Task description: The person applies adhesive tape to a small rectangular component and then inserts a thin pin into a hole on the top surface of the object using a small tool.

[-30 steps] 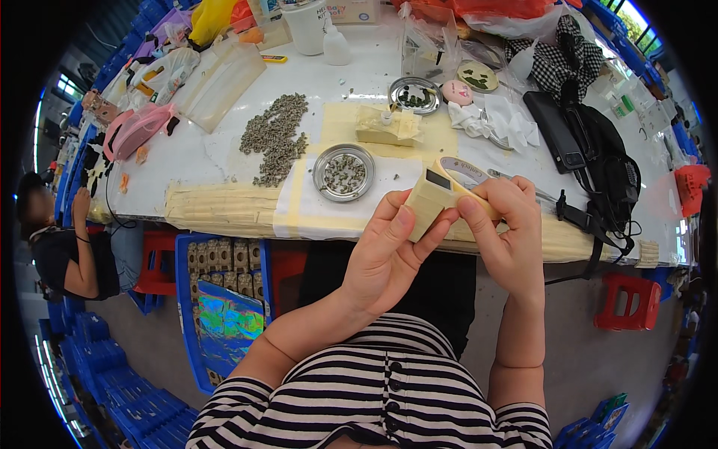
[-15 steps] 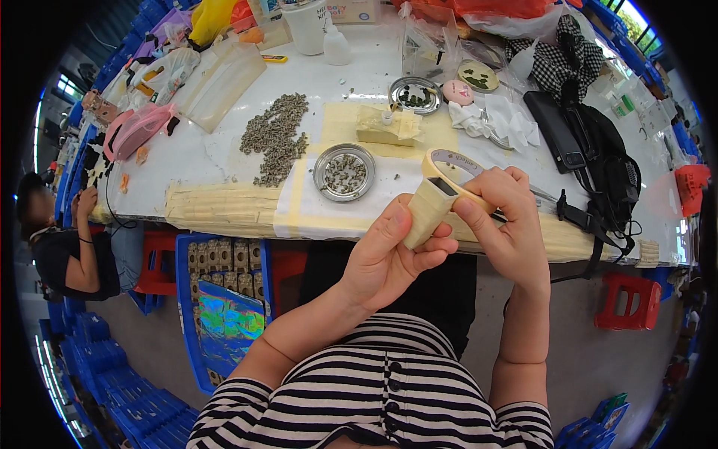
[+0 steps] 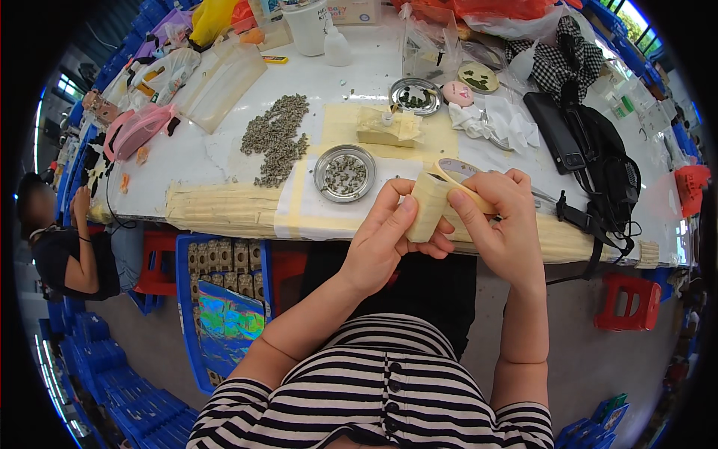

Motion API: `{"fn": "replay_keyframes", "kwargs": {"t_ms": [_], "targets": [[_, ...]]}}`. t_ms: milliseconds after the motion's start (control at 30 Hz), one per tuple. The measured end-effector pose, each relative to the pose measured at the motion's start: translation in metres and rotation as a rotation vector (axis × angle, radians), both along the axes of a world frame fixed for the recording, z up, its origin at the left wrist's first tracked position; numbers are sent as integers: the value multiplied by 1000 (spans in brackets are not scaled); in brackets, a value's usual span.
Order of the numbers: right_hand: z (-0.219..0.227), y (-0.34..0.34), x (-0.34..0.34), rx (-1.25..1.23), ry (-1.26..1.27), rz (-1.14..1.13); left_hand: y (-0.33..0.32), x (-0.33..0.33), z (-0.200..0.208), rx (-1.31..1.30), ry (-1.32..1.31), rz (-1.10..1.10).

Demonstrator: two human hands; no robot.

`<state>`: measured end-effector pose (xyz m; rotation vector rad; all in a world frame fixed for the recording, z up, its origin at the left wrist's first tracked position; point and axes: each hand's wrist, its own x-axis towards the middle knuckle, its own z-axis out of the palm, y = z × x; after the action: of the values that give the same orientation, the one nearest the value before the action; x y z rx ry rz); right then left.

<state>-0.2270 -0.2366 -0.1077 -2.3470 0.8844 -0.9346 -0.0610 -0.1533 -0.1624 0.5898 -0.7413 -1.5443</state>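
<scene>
My left hand (image 3: 374, 251) grips a small block wrapped in cream tape (image 3: 428, 208), thumb on its near side and fingers around it. Close beside it, my right hand (image 3: 512, 224) is closed on a roll of masking tape (image 3: 455, 169), which is held up against the block's upper end. Part of the roll is hidden behind my right fingers. Both are held above the table's front edge. Just beyond my left hand, a round metal dish (image 3: 345, 198) contains many small greyish parts. A larger pile of such parts (image 3: 277, 138) lies farther left.
Behind the dish sits a taped block (image 3: 389, 131) with a small white piece on top. Another metal dish (image 3: 436, 108) holds dark green pieces. A black bag (image 3: 609, 172) lies right. Below, a blue crate (image 3: 187, 322) stands left and a red stool (image 3: 628, 301) right. A person (image 3: 78, 254) sits far left.
The block has turned in my left hand, so its dark open end is now mostly out of sight. My left fingers have shifted higher around it; the tape roll has tilted and dropped slightly.
</scene>
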Motion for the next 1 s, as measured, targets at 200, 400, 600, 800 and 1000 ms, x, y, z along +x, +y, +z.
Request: {"fn": "replay_keyframes", "kwargs": {"t_ms": [200,400,600,800,1000], "targets": [[2,4,3,-67,20,7,-2,-8,-5,-94,-272,244],[10,-2,-10,-20,41,92,5,-2,4,-36,-189,204],[5,-5,-11,87,-20,137,7,3,-3,-17,15,23],[1,-8,-11,169,-52,212,7,6,-11,-60,130,-141],[-4,-5,-7,163,-119,214,2,14,-21,-28,240,-284]]}}
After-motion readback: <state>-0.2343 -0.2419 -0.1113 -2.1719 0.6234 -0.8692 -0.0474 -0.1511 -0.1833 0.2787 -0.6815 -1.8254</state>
